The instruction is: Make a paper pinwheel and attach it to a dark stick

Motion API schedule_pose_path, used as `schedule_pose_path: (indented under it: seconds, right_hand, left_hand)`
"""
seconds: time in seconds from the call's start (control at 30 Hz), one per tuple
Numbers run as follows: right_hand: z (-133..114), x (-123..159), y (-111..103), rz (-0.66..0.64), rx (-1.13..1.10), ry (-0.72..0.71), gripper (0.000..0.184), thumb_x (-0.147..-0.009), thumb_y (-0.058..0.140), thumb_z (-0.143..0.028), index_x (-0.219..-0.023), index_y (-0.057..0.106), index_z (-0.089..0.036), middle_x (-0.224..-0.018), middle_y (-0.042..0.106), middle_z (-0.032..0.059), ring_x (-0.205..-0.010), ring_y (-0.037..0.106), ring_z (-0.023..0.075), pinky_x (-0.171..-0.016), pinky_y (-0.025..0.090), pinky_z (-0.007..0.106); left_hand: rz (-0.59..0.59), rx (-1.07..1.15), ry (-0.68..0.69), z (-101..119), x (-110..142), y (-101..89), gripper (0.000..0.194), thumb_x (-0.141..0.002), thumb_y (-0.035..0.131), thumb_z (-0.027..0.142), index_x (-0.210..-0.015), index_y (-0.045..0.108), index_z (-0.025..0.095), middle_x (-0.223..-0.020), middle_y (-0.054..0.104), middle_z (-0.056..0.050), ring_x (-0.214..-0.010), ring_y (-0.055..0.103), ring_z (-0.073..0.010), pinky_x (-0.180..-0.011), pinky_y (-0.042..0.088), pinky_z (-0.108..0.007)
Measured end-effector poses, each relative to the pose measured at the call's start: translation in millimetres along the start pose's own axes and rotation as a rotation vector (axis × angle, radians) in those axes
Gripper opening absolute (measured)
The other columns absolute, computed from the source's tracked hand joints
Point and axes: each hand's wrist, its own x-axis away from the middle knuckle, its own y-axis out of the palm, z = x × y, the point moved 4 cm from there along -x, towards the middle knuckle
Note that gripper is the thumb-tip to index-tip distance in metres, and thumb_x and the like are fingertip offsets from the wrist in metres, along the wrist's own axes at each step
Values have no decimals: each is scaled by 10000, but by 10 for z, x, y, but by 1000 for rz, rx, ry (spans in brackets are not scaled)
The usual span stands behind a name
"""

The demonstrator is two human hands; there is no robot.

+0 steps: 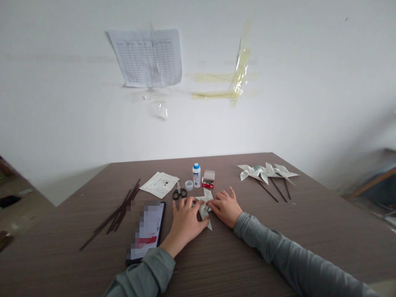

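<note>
Two grey-green sleeves (148,270) reach in from the bottom of the frame across one brown desk (219,268). Out of them come two bare hands at the lower middle, with one folded paper pinwheel (204,211) between them, flat on the desk. Left hand (187,225): a half-spread grip, thumb and fingertips arched over the paper's left side and touching it; I cannot tell whether it pinches. Right hand (227,209): a closed grip, thumb and fingertips drawn together on the paper near its middle.

One phone (151,231), partly pixelated, lies lower left, beside the left forearm. Farther left is a bundle of dark sticks (119,214), too overlapped to count. Above the hands, left to right: several paper sheets (159,185), one pair of scissors (180,193), one small translucent cup (189,185), one blue-capped bottle (196,177) upright, and one open red box (208,184). Three finished pinwheels (269,170) on three sticks overlap at centre right. One printed sheet (151,57) hangs upper left.
</note>
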Motion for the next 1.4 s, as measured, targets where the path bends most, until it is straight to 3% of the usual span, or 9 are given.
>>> schedule_pose_path:
  seconds: [0.37,0.5,0.77,1.0,1.23,1.4]
  right_hand:
    - [-9,45,-41,25,4,-32,372,-1311,680,-287,-1427,1018,-388,-1243,927,98,-1347,826,352,-1556,371,847]
    - [1,57,-17,21,21,-44,354,-1312,683,-320,-1365,1029,-374,-1248,921,102,-1366,797,348,-1555,380,812]
    - [105,-3,115,56,16,-85,335,-1285,708,-363,-1299,1041,-394,-1209,925,120,-1326,828,399,-1493,467,885]
    - [147,11,120,61,-29,-75,338,-1275,714,-349,-1258,1045,-418,-1205,931,98,-1318,849,394,-1520,451,873]
    - [147,7,125,58,-43,-41,324,-1277,722,-336,-1190,1032,-365,-1229,939,100,-1325,850,381,-1538,410,895]
    - [144,4,122,43,-59,-34,313,-1263,747,-314,-1189,1040,-392,-1240,943,96,-1339,856,386,-1555,386,884]
  left_hand:
    - [-32,-37,14,37,20,-67,563,-1107,877,367,-1667,902,416,-1674,842,-125,-1663,696,-490,-1553,387,-908]
    - [-37,-27,14,32,13,-52,547,-1104,884,366,-1648,916,413,-1686,839,-135,-1671,691,-520,-1547,394,-916]
    - [24,-23,23,-14,22,54,503,-1107,905,392,-1610,923,410,-1637,836,-117,-1621,695,-488,-1538,402,-900]
    - [96,6,46,-80,11,120,445,-1064,940,373,-1506,971,413,-1587,866,-119,-1576,713,-519,-1499,446,-907]
    - [61,9,49,-70,0,102,469,-1086,924,374,-1552,963,391,-1605,864,-139,-1606,708,-525,-1509,409,-943]
    - [84,16,50,-94,-8,142,449,-1061,958,387,-1510,978,402,-1590,879,-134,-1595,726,-545,-1515,412,-937]
